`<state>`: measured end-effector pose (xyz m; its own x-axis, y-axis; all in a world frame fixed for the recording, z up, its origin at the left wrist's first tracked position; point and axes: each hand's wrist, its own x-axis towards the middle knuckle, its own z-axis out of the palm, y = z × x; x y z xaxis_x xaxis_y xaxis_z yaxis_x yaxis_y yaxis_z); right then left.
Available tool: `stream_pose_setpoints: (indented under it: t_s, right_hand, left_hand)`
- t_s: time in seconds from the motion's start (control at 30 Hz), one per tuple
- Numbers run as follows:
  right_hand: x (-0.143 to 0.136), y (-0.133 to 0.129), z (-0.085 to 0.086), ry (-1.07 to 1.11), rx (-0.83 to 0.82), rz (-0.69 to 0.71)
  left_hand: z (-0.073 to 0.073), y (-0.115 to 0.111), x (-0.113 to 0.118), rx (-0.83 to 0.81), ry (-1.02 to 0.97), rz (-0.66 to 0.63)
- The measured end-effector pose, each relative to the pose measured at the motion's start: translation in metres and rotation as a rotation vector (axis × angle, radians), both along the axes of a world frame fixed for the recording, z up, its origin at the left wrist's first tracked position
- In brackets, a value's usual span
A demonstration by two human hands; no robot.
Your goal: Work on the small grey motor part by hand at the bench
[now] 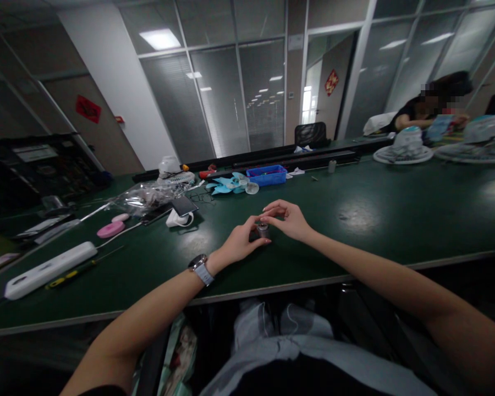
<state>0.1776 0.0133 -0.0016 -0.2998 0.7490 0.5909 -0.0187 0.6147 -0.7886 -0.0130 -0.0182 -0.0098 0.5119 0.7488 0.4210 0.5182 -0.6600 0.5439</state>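
Note:
A small grey metal cylinder [263,230] stands on the green table [313,203], a little back from its front edge. My left hand [241,240], with a watch on the wrist, has its thumb and fingers wrapped round the cylinder's side. Over its top, the thumb and index finger of my right hand [287,219] come together at a tiny part too small to name. The fingers hide much of where they touch.
Left on the table are a white power strip [51,269], a yellow screwdriver [72,275], a pink ring [110,229], a phone [184,205] and plastic bags. Behind the hands lie blue fan blades [226,184] and a blue tray [268,175]. A person leans over white parts at the far right.

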Motion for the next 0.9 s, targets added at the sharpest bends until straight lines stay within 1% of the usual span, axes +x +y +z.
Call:
stream_pose_setpoints:
  t_s: [0.17,0.4,0.6,0.8,0.9]
  right_hand:
    - [-0.0003,-0.0002,0.0,-0.048,-0.019,0.059]
    - [-0.0002,-0.0003,0.0002,-0.121,0.05,0.048]
    - [0.0016,0.0008,0.0002,-0.064,0.017,0.128]
    - [0.0029,0.0002,0.0007,-0.131,0.029,0.12]
    - [0.003,-0.0003,0.0017,-0.145,0.05,0.084]
  left_hand:
    - [-0.0001,-0.0002,-0.0001,0.016,0.015,0.014]
    - [-0.0028,0.0024,-0.0002,0.027,0.043,0.035]
    - [-0.0025,0.0018,0.0007,-0.013,-0.011,-0.006]
    - [-0.0043,0.0031,0.0005,-0.011,-0.04,-0.004]
    - [-0.0036,0.0027,0.0007,-0.014,-0.024,0.004]
